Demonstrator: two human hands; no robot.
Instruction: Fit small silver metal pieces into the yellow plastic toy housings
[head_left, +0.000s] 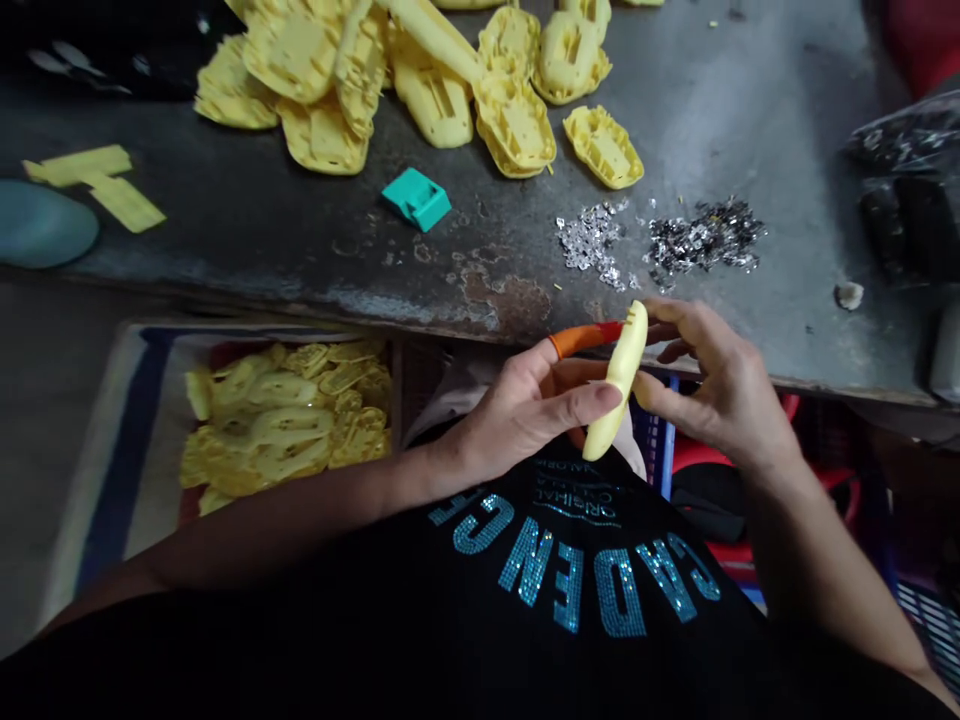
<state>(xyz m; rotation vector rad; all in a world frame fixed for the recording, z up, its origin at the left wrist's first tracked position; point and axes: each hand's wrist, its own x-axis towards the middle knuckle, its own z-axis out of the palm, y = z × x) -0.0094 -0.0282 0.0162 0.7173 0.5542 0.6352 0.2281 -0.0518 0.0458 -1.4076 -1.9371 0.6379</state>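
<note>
My left hand [525, 405] grips a yellow plastic shell [619, 380], held edge-on just in front of the table's near edge. The thumb presses its near face; an orange finger cot [581, 340] covers the index finger, which reaches behind. From the other side my right hand [709, 375] curls its thumb and bent fingers against the shell's edge; their tips are partly hidden, and whether a small part sits between them cannot be seen. Beyond my hands lie a pile of small silvery metal clips [592, 240] and a darker pile of metal clips [705, 240].
Many yellow shells [435, 95] are heaped across the back of the metal table [285, 240]. A green block [416, 198] and yellow strips [97, 175] lie left. Below stands a crate of yellow parts [285, 415]. Plastic bags [911, 140] with dark parts sit right.
</note>
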